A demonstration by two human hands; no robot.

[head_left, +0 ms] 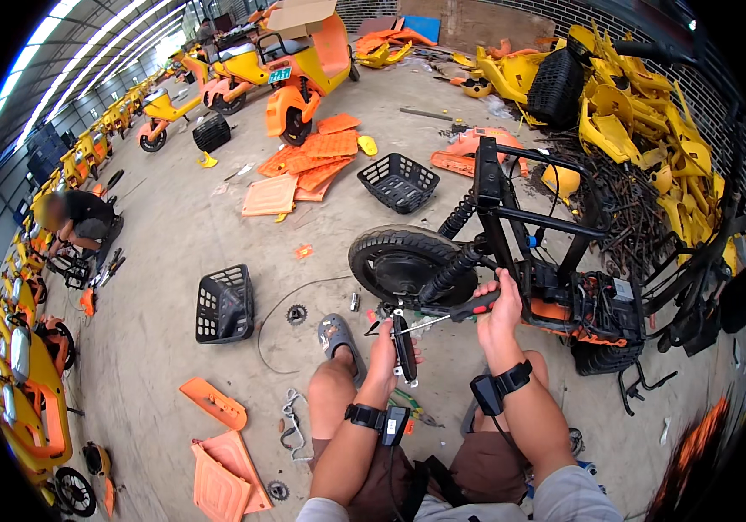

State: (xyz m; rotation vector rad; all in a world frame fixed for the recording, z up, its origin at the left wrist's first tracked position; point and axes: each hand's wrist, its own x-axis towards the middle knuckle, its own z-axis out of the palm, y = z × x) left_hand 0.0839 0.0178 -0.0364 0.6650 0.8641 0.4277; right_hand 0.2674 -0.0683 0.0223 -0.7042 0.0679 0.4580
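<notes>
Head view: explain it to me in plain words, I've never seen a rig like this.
There is no robot here. A person wears a wide fisheye camera on the head, looking down, so straight edges bend near the rim. The two bare hands are the wearer's own. The left hand holds a narrow dark part; the right hand grips a red-and-black screwdriver, its shaft pointing toward that part. Just ahead stands a stripped black frame with a wheel. On the floor lie black baskets, orange panels and a small toothed ring.
</notes>
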